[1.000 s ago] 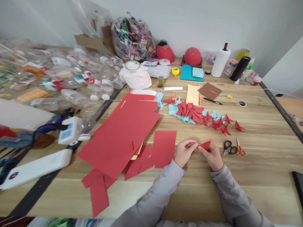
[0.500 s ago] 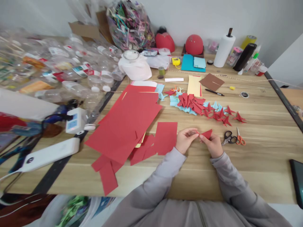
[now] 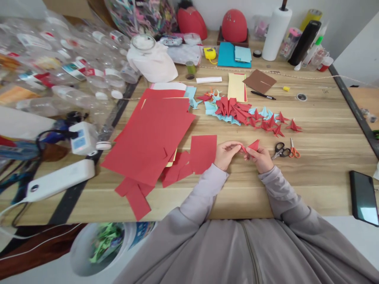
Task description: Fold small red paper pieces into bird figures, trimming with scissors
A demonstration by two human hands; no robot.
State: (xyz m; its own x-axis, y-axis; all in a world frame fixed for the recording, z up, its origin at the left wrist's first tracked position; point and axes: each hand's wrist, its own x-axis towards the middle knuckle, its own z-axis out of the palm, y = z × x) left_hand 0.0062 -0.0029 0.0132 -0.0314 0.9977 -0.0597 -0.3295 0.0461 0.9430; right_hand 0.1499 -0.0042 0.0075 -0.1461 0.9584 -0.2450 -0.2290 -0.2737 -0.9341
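Both of my hands hold one small folded red paper [image 3: 254, 146] above the table's front part. My left hand [image 3: 225, 154] pinches its narrow left end between thumb and fingers. My right hand [image 3: 261, 158] grips the wider, pointed part, with the thumb on top. To the left of my left hand lies a square red sheet [image 3: 203, 154]. Black-handled scissors [image 3: 281, 150] and orange-handled scissors [image 3: 293, 149] lie just right of my right hand. Beyond the hands is a cluster of folded red paper cranes [image 3: 271, 122], with light blue ones [image 3: 220, 112] among them.
Large red sheets [image 3: 154, 134] and red scraps [image 3: 137, 197] cover the table's left part. A white power strip [image 3: 60, 179], a white adapter [image 3: 83, 138] and plastic bottles [image 3: 89, 79] lie farther left. A black phone [image 3: 363, 197] rests near the right edge; a bin [image 3: 79, 252] stands below.
The view has tilted downward, so the table appears higher in the picture. The folded paper stays in both hands, its point now turned more upward; its left end shows more between the fingers.
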